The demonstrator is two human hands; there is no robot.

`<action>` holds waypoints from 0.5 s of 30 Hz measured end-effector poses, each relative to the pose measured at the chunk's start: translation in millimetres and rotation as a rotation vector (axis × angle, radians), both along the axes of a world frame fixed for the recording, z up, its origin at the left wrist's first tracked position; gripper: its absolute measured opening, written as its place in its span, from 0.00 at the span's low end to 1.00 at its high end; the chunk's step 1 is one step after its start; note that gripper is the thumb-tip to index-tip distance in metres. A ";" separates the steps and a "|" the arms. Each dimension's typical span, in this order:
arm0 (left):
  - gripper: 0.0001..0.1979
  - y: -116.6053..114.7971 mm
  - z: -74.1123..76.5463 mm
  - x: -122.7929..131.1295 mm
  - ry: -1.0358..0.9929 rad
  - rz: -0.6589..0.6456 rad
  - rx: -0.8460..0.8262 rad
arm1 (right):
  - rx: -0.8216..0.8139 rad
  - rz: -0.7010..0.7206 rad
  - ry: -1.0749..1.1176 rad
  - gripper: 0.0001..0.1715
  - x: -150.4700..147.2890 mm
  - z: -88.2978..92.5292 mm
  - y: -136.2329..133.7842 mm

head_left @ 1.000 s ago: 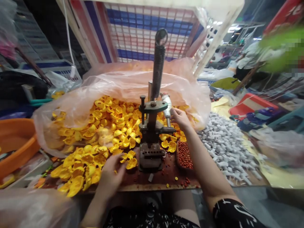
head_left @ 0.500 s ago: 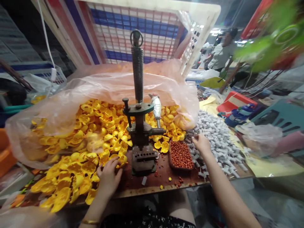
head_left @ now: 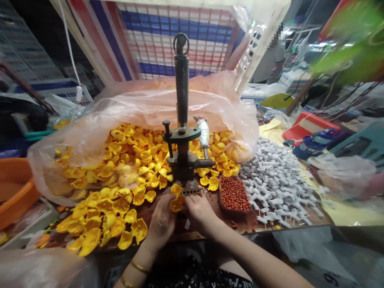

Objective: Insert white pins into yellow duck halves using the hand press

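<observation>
My left hand [head_left: 163, 219] is closed on a yellow plastic shell piece [head_left: 177, 203], held upright just in front of the hand press [head_left: 182, 162]. Close beside it, my right hand [head_left: 200, 214] has its fingers pinched together at the front of the press's base, near the row of holes [head_left: 192, 192]. Whatever those fingers hold is hidden. More yellow shell pieces [head_left: 112, 210] lie in a heap to the left and behind the press. A pile of small grey blocks with thin metal pins [head_left: 279, 180] spreads out on the right.
A small tray [head_left: 221, 202] of reddish-brown beads [head_left: 234, 193] sits right of the press. Behind stand a clear plastic bag [head_left: 144, 104] and a tilted white crate [head_left: 255, 48]. An orange basin [head_left: 18, 192] is at left. Green fan blades [head_left: 345, 60] blur at upper right.
My right hand has moved left from the grey pile to the press. My left hand has come right from the yellow heap and now holds a shell piece. The view has shifted slightly.
</observation>
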State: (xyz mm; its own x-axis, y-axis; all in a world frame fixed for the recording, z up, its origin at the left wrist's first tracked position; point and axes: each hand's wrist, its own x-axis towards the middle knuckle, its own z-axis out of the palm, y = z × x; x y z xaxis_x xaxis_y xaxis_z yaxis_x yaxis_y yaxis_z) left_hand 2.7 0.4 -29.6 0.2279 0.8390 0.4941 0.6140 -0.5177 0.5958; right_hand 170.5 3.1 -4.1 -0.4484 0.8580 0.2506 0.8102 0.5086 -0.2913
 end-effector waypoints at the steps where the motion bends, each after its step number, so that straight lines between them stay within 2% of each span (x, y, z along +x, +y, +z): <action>1: 0.22 0.1 -0.3 -1.0 -0.007 -0.003 0.002 | 0.014 0.015 -0.021 0.01 0.6 -1.0 1.0; 7: 0.21 1.6 0.9 3.1 -0.046 -0.074 0.003 | -0.050 0.077 0.068 0.07 -9.2 4.3 -4.3; 10: 0.22 2.4 3.7 2.8 -0.038 -0.071 -0.048 | -0.106 0.078 0.168 0.16 4.5 13.0 -3.4; 12: 0.19 3.3 4.1 0.1 -0.061 -0.046 -0.098 | -0.119 -0.082 0.142 0.17 32.9 15.6 3.5; 15: 0.11 5.9 1.7 -4.2 -0.233 0.048 -0.202 | -0.143 -0.501 -0.092 0.12 91.0 8.6 19.5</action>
State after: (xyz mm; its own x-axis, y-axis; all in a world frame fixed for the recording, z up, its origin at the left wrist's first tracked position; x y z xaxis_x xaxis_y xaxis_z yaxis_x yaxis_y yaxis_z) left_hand -1.5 6.3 -28.0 0.0859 0.9327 0.3502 0.4692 -0.3479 0.8117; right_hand 261.5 22.6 4.4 0.0103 0.9955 0.0945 0.9694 0.0132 -0.2453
